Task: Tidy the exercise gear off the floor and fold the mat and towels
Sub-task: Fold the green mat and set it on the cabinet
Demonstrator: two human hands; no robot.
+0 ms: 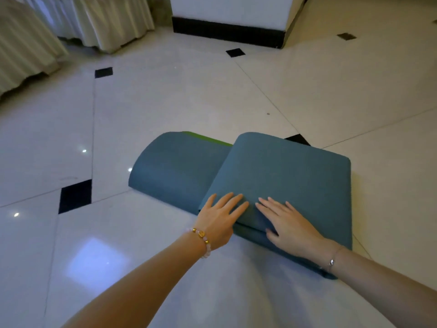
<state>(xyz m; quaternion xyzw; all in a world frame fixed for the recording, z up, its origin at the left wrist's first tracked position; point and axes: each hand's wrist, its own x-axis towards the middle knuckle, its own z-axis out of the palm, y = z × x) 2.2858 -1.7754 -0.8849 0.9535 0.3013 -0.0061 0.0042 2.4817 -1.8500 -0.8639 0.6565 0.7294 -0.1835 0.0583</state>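
A blue-teal exercise mat (279,171) lies folded in several layers on the tiled floor, with a strip of its green underside showing at the far edge. One layer sticks out to the left, curved upward at its end. My left hand (220,216) rests flat with straight fingers on the near left corner of the top fold. My right hand (286,221) presses flat on the same fold just to the right, fingers spread. No towels are in view.
The glossy white tiled floor (165,102) with black diamond insets surrounds the mat. Pale pleated fabric skirting (78,27) hangs at the far left. A white block with a black base (227,31) stands at the far middle.
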